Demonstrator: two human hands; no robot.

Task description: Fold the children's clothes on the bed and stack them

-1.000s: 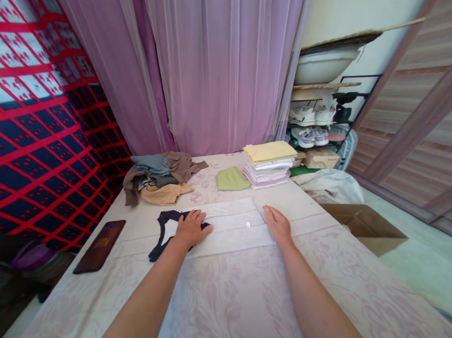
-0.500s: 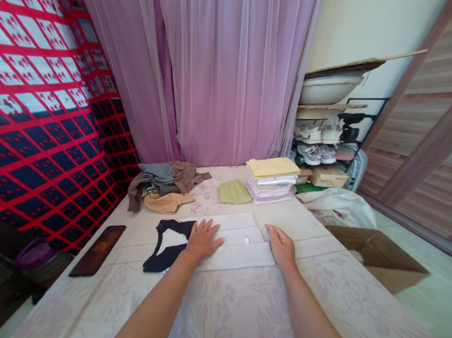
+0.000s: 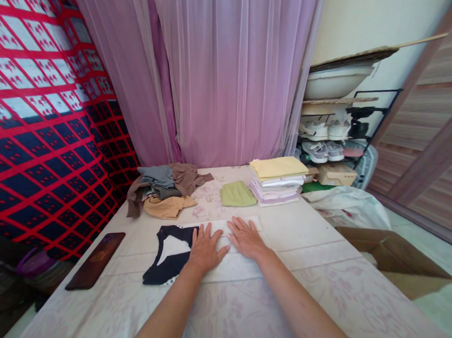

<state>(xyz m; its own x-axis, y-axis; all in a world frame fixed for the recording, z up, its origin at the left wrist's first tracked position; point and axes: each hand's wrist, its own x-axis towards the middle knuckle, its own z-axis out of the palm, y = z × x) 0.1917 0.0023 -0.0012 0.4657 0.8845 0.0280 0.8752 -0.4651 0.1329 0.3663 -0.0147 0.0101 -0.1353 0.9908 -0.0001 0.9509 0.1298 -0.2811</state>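
A white shirt with dark navy shoulders [image 3: 175, 236] lies folded lengthwise on the table, its neck end to the left. My left hand [image 3: 207, 249] rests flat on it beside the navy part, fingers spread. Close by on the right, my right hand [image 3: 246, 237] also lies flat on the white cloth with its fingers stretched out. Neither hand grips anything. Beyond the shirt sits a folded green garment [image 3: 238, 194], beside a stack of folded clothes [image 3: 278, 178] with a yellow piece on top.
A crumpled pile of brown, grey and tan clothes [image 3: 166, 185] lies at the back left. A phone [image 3: 96, 261] is near the left edge of the patterned tablecloth [image 3: 235, 316]. An open cardboard box [image 3: 395, 255] and a shoe rack [image 3: 383, 109] stand to the right.
My right hand has moved left from the shirt's right end onto the white cloth and flattened out. My left hand stays in place on the shirt. The view has shifted slightly.
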